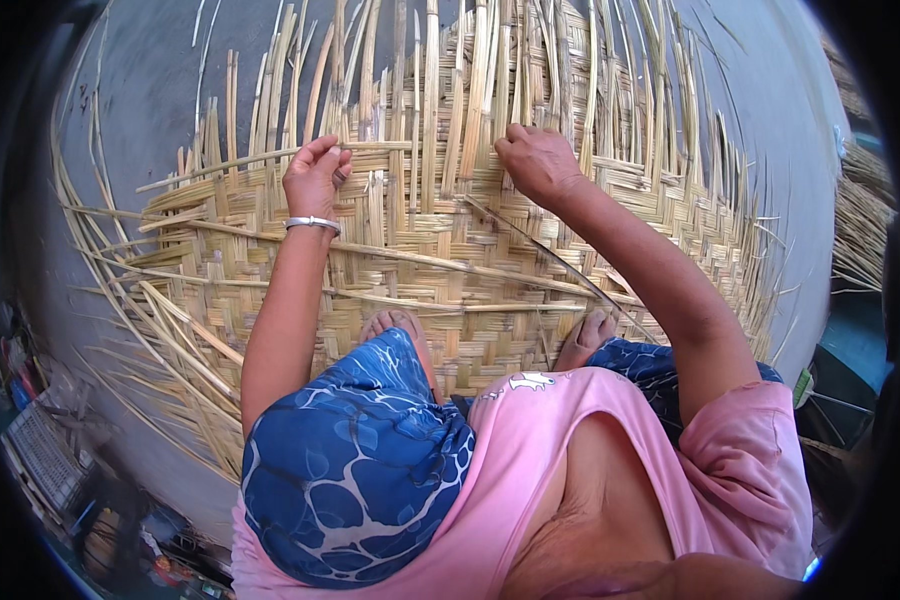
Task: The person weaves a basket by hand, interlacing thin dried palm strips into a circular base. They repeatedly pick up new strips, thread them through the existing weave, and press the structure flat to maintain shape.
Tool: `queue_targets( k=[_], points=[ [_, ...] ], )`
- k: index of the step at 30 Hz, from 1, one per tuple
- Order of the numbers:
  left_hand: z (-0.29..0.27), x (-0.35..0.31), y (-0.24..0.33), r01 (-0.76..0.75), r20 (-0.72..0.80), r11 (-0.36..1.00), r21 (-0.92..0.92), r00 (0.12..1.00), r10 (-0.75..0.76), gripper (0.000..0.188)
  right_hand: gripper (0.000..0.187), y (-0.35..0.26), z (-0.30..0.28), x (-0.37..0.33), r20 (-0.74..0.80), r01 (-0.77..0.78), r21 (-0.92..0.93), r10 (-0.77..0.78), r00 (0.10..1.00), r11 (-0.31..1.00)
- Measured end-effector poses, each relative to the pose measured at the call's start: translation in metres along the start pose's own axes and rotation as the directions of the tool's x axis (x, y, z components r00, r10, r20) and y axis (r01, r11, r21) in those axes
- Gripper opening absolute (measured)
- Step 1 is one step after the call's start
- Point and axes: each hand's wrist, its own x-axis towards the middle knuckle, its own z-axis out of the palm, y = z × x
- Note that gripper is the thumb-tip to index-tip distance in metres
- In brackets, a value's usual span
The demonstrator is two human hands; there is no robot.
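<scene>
A large mat [440,240] of split reed strips lies woven beneath my feet. Its loose upright strips [430,90] stick out along the far side. My left hand [315,182], with a silver bangle at the wrist, is closed on a pale reed strip [210,170] that runs crosswise over the upright ones. To its right, my right hand [540,163] is closed in a fist at the base of the upright strips; what its fingers hold is hidden. A long, thin dark piece [550,255] lies slantwise on the mat below my right wrist.
My bare feet [582,335] rest on the weave. Long loose strips [400,255] cross the mat, and more curve along its left edge. Grey floor [160,90] surrounds it. A bundle of thin stalks [863,220] lies at far right; assorted household items [50,440] stand at lower left.
</scene>
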Motion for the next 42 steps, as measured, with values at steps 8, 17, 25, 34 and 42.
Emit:
queue_targets(
  k=[8, 17, 25, 34, 42],
  points=[
    [-0.039, 0.017, 0.011, 0.181, 0.221, 0.922, -0.342, 0.969, -0.108, 0.011, 0.017, -0.074, -0.007, 0.071, -0.235, 0.115, 0.408, -0.017, 0.972, 0.906],
    [-0.020, 0.061, 0.029, -0.208, 0.330, 0.803, 0.559, 0.944, 0.015, 0.017, 0.019, -0.095, -0.018, 0.085, -0.003, -0.202, 0.585, 0.251, 0.968, 0.785],
    [-0.001, 0.092, 0.036, -0.270, 0.333, 0.431, 0.861, 0.940, -0.076, 0.030, 0.016, -0.092, -0.011, 0.076, -0.003, -0.234, 0.808, 0.401, 0.916, 0.541],
    [-0.003, 0.082, 0.043, -0.113, 0.277, 0.593, 0.797, 0.942, -0.191, 0.024, 0.020, -0.093, -0.002, 0.068, 0.005, -0.214, 0.819, 0.366, 0.931, 0.532],
    [0.008, 0.062, 0.031, -0.406, 0.392, -0.028, 0.913, 0.858, 0.332, 0.022, 0.020, -0.090, 0.000, 0.065, 0.011, -0.209, 0.844, 0.374, 0.927, 0.493]
  ],
)
